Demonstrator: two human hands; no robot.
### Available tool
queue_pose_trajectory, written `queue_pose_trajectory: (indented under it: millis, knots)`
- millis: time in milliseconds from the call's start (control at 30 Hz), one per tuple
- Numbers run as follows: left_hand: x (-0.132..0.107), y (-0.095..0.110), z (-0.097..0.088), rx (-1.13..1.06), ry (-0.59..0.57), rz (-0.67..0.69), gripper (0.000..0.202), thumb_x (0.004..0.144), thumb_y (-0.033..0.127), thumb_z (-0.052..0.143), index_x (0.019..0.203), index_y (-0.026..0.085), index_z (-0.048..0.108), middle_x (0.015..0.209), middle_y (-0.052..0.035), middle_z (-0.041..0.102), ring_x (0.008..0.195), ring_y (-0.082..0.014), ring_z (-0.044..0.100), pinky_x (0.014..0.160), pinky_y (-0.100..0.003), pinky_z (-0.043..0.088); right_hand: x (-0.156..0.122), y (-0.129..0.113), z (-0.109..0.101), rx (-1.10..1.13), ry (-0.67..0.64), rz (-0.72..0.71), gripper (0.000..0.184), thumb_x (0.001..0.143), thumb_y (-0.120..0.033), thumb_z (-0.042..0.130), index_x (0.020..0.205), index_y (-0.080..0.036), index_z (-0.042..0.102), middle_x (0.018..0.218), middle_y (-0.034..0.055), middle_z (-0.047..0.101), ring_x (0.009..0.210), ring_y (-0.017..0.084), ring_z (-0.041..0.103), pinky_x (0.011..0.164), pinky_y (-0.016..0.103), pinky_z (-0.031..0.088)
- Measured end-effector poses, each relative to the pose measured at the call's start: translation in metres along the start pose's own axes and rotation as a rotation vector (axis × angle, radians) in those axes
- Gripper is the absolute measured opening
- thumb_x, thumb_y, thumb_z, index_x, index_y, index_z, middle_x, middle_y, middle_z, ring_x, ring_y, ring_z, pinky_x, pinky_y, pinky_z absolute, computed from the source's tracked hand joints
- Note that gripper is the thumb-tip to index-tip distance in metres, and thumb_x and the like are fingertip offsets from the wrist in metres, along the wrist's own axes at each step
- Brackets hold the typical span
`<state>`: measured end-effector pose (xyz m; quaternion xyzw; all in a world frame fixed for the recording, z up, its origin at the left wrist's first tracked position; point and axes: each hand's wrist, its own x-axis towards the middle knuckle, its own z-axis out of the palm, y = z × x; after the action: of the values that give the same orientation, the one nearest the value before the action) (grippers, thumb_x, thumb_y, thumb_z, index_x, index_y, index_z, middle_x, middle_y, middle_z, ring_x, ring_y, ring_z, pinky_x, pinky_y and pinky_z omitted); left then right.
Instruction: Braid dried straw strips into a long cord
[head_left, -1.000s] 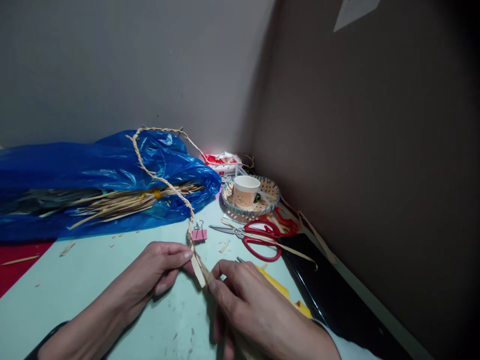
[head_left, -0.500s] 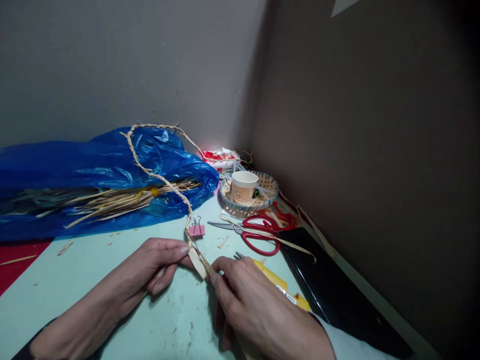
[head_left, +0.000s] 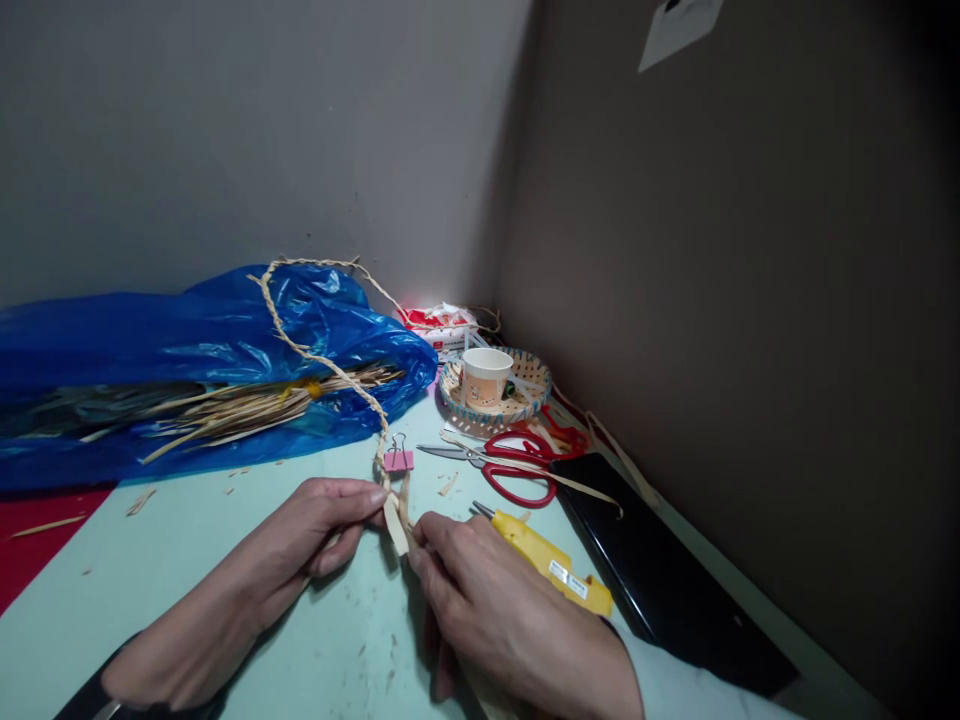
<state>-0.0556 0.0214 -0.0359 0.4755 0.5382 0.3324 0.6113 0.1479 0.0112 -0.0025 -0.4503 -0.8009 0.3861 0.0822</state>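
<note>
A pale braided straw cord runs from the back of the table, over the blue bag, down to my hands. My left hand pinches its near end between thumb and fingers. Beyond that pinch a flat, loose straw strip sticks out toward me. My right hand is closed on a straw strand beside it, with part of the strand hidden under the fingers. Just past my fingertips, a pink binder clip stands against the cord; whether it grips the cord I cannot tell.
A blue plastic bag with a straw bundle lies at the left. Red-handled scissors, a yellow glue gun and a black flat object lie at the right. Behind are a woven basket, a paper cup and a red-white packet.
My right hand has shifted slightly left, closer to my left hand, and the loose strip end now hangs steeper. More of the glue gun shows. The view has tilted a little.
</note>
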Motion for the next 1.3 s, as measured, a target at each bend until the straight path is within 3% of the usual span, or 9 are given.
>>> queue_pose_trajectory:
  millis: [167, 367, 667, 900, 1033, 1167, 1300]
  knots:
    - [-0.001, 0.003, 0.001, 0.008, 0.007, 0.007, 0.031, 0.080, 0.042, 0.058, 0.063, 0.017, 0.061, 0.037, 0.0100, 0.034, 0.038, -0.0062, 0.014, 0.042, -0.024, 0.013, 0.001, -0.002, -0.001, 0.018, -0.018, -0.045, 0.032, 0.098, -0.040, 0.030, 0.093, -0.021, 0.056, 0.071, 0.0038, 0.060, 0.080, 0.019, 0.057, 0.069, 0.028, 0.037]
    - [-0.002, 0.005, 0.001, -0.014, 0.009, -0.004, 0.034, 0.076, 0.044, 0.063, 0.057, 0.017, 0.056, 0.038, 0.0097, 0.034, 0.038, -0.0052, 0.015, 0.042, -0.024, 0.010, 0.002, 0.001, -0.001, -0.013, -0.015, -0.045, 0.033, 0.096, -0.035, 0.031, 0.082, -0.018, 0.056, 0.078, 0.0069, 0.061, 0.081, 0.019, 0.054, 0.069, 0.029, 0.036]
    - [0.001, 0.002, 0.006, -0.043, 0.052, -0.026, 0.026, 0.079, 0.038, 0.065, 0.070, 0.013, 0.064, 0.039, 0.0119, 0.029, 0.039, -0.0036, 0.012, 0.041, -0.023, 0.006, 0.004, 0.002, 0.000, -0.036, -0.036, -0.063, 0.032, 0.096, -0.039, 0.032, 0.080, -0.019, 0.051, 0.076, 0.0067, 0.060, 0.081, 0.020, 0.055, 0.069, 0.030, 0.036]
    - [0.003, -0.001, 0.008, -0.095, 0.123, -0.078, 0.032, 0.069, 0.039, 0.074, 0.079, 0.011, 0.064, 0.047, 0.0117, 0.032, 0.042, -0.0024, 0.012, 0.040, -0.022, 0.003, 0.000, -0.001, -0.003, -0.064, -0.049, -0.104, 0.034, 0.096, -0.039, 0.032, 0.080, -0.019, 0.054, 0.069, 0.0061, 0.061, 0.083, 0.021, 0.056, 0.065, 0.027, 0.036]
    - [0.002, 0.001, 0.007, -0.153, 0.109, -0.074, 0.029, 0.064, 0.035, 0.076, 0.072, 0.011, 0.062, 0.052, 0.0101, 0.036, 0.043, -0.0018, 0.012, 0.041, -0.022, 0.003, -0.002, 0.002, -0.006, -0.056, -0.018, -0.143, 0.032, 0.095, -0.038, 0.039, 0.075, -0.018, 0.054, 0.071, 0.0050, 0.064, 0.078, 0.018, 0.058, 0.067, 0.025, 0.038]
    - [0.000, 0.003, 0.005, -0.256, 0.045, -0.041, 0.022, 0.064, 0.025, 0.074, 0.063, 0.016, 0.054, 0.051, 0.0106, 0.034, 0.043, -0.0027, 0.014, 0.042, -0.022, 0.006, -0.002, 0.007, -0.012, 0.063, -0.057, -0.220, 0.032, 0.096, -0.031, 0.039, 0.071, -0.017, 0.054, 0.063, 0.0015, 0.064, 0.058, 0.012, 0.057, 0.064, 0.022, 0.040]
    - [0.001, 0.003, 0.003, -0.273, 0.017, -0.041, 0.022, 0.064, 0.022, 0.073, 0.062, 0.016, 0.052, 0.050, 0.0112, 0.033, 0.042, -0.0020, 0.012, 0.041, -0.022, 0.005, -0.003, 0.012, -0.027, 0.223, -0.052, -0.253, 0.031, 0.094, -0.032, 0.044, 0.070, -0.016, 0.054, 0.066, 0.0014, 0.065, 0.058, 0.011, 0.059, 0.061, 0.021, 0.041]
